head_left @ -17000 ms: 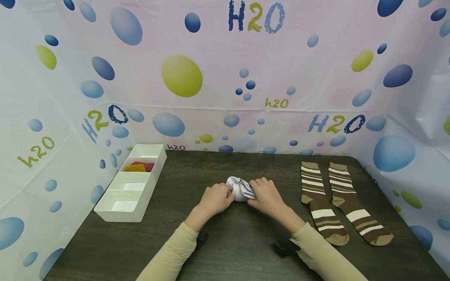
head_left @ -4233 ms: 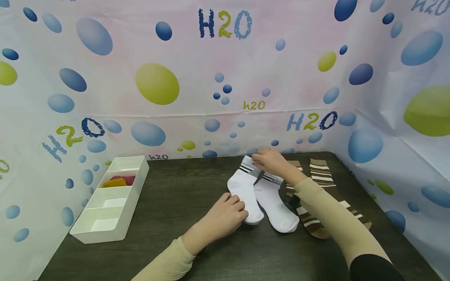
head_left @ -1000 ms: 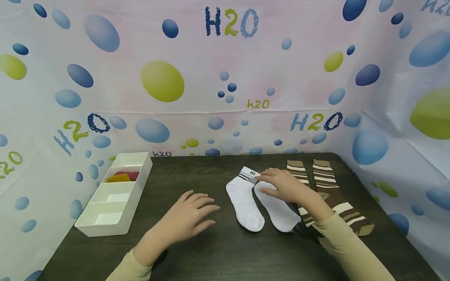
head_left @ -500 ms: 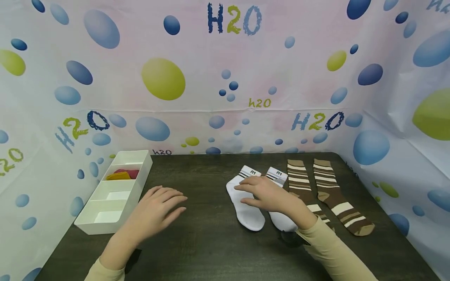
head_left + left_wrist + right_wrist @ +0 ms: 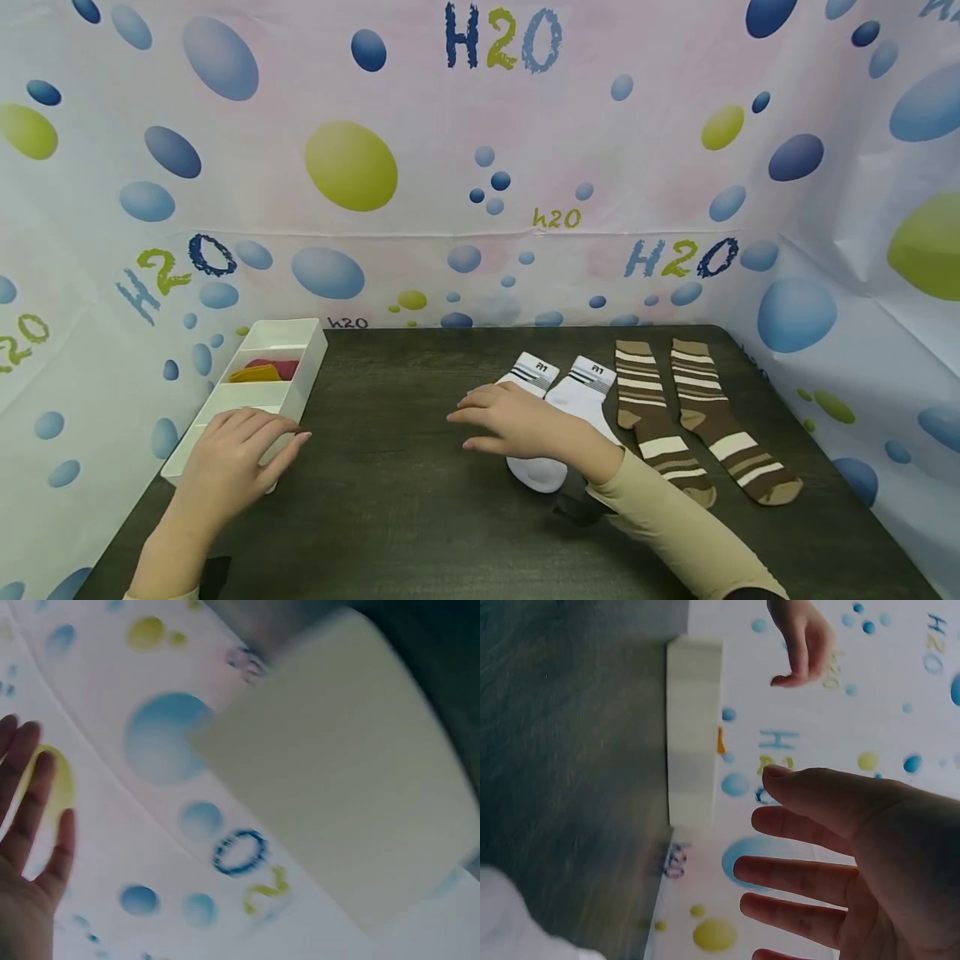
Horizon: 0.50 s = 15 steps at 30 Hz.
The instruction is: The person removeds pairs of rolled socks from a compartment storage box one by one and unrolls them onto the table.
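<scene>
My left hand [image 5: 232,462], fingers loosely extended and holding nothing, is above the near end of the white divided tray [image 5: 309,362], hiding part of it. The tray's wall [image 5: 345,772] looms large in the left wrist view. With fingers spread, my right hand [image 5: 528,421] hovers over a pair of white ankle socks, covering the middle of the left sock [image 5: 537,477]. Beside it lies the right white sock [image 5: 583,398], flat, its striped cuff pointing away. In the right wrist view my right hand [image 5: 832,862] is empty too.
Two brown striped socks, one nearer [image 5: 660,429] and one farther right [image 5: 731,437], lie flat on the dark table [image 5: 405,517]. A yellow cloth piece [image 5: 255,374] and a red one [image 5: 285,368] share one tray compartment. A patterned backdrop [image 5: 420,183] rises behind the table.
The white socks, bunched in both hands at first, were later spread flat beside the brown pair. Both hands have since let go and moved left, the left one to the tray.
</scene>
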Motion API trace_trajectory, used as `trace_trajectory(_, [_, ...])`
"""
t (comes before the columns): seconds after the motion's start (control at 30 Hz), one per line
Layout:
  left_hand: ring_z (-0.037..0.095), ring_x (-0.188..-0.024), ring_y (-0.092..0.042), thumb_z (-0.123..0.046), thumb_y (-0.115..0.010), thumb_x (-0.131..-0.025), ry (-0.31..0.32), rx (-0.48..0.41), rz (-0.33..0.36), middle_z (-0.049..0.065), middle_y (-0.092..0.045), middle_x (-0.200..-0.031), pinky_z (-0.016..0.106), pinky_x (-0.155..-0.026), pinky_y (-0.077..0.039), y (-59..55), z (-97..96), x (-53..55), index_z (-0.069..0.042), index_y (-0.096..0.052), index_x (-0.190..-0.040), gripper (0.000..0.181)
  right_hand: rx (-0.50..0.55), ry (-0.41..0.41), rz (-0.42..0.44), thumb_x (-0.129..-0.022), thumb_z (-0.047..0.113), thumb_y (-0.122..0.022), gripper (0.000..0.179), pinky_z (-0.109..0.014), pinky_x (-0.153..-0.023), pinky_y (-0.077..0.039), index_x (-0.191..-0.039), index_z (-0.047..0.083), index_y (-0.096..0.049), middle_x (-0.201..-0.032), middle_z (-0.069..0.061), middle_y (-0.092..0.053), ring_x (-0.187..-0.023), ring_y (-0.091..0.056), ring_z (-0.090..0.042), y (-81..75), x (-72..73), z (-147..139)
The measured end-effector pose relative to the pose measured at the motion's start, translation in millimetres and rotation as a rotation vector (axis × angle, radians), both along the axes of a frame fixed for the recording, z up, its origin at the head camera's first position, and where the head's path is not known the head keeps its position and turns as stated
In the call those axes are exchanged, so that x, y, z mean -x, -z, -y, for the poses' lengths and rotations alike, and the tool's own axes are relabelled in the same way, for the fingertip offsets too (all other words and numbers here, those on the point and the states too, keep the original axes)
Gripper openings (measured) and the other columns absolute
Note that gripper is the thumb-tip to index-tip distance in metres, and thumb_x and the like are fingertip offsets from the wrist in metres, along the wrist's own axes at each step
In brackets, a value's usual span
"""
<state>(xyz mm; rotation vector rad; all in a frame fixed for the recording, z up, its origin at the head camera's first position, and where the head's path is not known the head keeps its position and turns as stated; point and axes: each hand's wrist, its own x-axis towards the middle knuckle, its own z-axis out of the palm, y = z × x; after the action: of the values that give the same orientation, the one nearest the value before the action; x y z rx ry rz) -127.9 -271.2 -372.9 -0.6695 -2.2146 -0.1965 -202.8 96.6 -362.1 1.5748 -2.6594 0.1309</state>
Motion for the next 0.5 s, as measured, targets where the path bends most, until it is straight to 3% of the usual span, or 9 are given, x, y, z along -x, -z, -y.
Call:
trace_trajectory(0.3, [0.031, -0.061, -0.055, -0.057, -0.044, -0.096, -0.110, -0.072, -0.123, 0.011, -0.066, -0.065, 0.045, -0.056, -0.036, 11.4, 47.3, -3.1, -0.004, -0.067, -0.071, 0.063, -0.149, -0.108, -0.081, -0.098, 0.045, -0.053, 0.043, -0.038, -0.102, -0.045, -0.137, 0.026, -0.056, -0.136, 0.003, -0.058, -0.131, -0.051, -0.016, -9.2, -7.6, 43.4])
trace_trajectory(0.4, [0.031, -0.059, -0.052, -0.059, -0.044, -0.095, -0.145, -0.060, -0.124, 0.011, -0.065, -0.063, 0.045, -0.054, -0.034, 15.5, 56.6, -4.0, -0.004, -0.065, -0.069, 0.064, -0.161, -0.124, -0.064, -0.099, 0.045, -0.052, 0.043, -0.038, -0.104, -0.044, -0.138, 0.028, -0.055, -0.137, 0.004, -0.057, -0.132, -0.050, -0.015, -12.2, -5.1, 58.7])
trace_trajectory(0.5, [0.031, -0.063, -0.052, -0.062, -0.041, -0.095, -0.177, -0.040, -0.080, 0.010, -0.064, -0.064, 0.045, -0.056, -0.035, 20.9, 64.7, -4.0, -0.006, -0.064, -0.069, 0.066, -0.149, -0.130, -0.039, -0.099, 0.045, -0.051, 0.043, -0.037, -0.104, -0.044, -0.139, 0.028, -0.054, -0.138, 0.004, -0.057, -0.132, -0.050, -0.014, -14.0, 2.0, 75.5])
